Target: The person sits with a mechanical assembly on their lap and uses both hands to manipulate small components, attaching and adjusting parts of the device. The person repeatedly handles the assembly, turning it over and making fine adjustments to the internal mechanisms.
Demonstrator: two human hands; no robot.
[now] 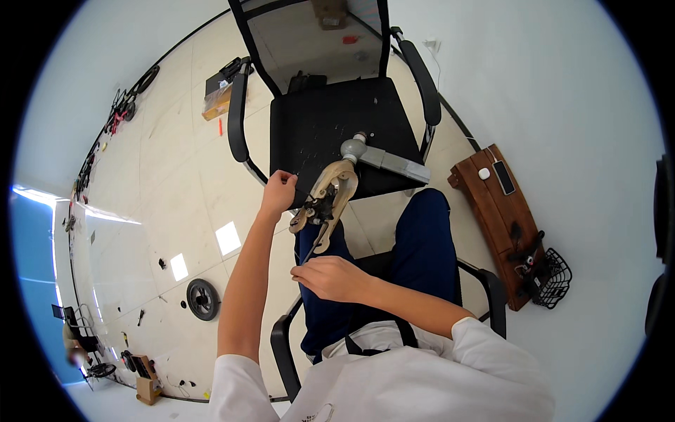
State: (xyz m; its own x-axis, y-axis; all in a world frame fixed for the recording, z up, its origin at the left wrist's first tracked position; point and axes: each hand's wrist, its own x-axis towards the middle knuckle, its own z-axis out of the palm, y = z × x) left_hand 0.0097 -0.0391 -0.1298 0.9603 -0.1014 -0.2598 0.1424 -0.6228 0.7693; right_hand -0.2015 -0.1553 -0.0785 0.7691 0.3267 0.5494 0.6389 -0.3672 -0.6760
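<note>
A beige curved frame part (342, 184) with a round grey joint and a grey square tube (394, 164) leans across the black chair seat (302, 119) toward my left knee. A black mechanism (322, 209) sits inside the beige part. My left hand (280, 191) is closed in a pinch just left of it; a thin dark line, perhaps a cable, runs from the fingers toward the mechanism. Below the beige part, my right hand (330, 278) is closed on the end of a thin dark rod (313, 247) that points up at the mechanism. The rod's exact kind does not show.
At the right stands a brown wooden bench (492, 232) with a phone (503, 178), a small white case and a black wire basket (553, 280). A wheel (203, 299), an open cardboard box (216, 103) and scattered parts lie on the tiled floor at left.
</note>
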